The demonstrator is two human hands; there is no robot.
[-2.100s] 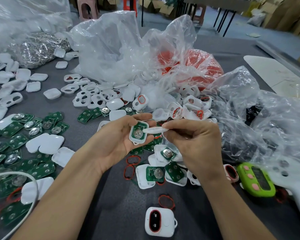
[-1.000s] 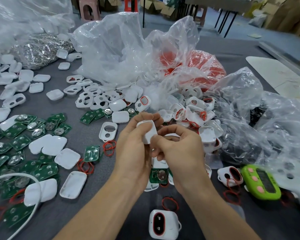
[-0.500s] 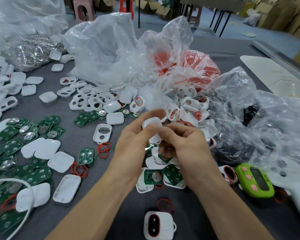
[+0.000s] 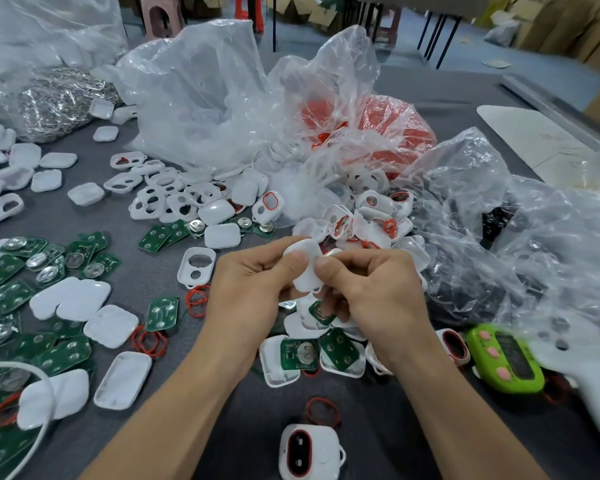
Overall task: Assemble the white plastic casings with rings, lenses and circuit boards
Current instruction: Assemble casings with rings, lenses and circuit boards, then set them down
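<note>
**Pressing a casing shut above the desk**

Head view: the left hand (image 4: 246, 292) and right hand (image 4: 371, 299) both pinch one white casing (image 4: 305, 268). They hold it just above the desk (image 4: 222, 427), in front of the heap of loose shells (image 4: 368, 220). To close it well, squeeze evenly round the rim so the halves seat flush. The casing is a smooth, rounded white shell. Its seam is probably not fully closed, but the hands hide it.

Left hand (image 4: 246, 292) and right hand (image 4: 374, 296) close together, curled fingers pinching one white casing (image 4: 303, 270).
</note>
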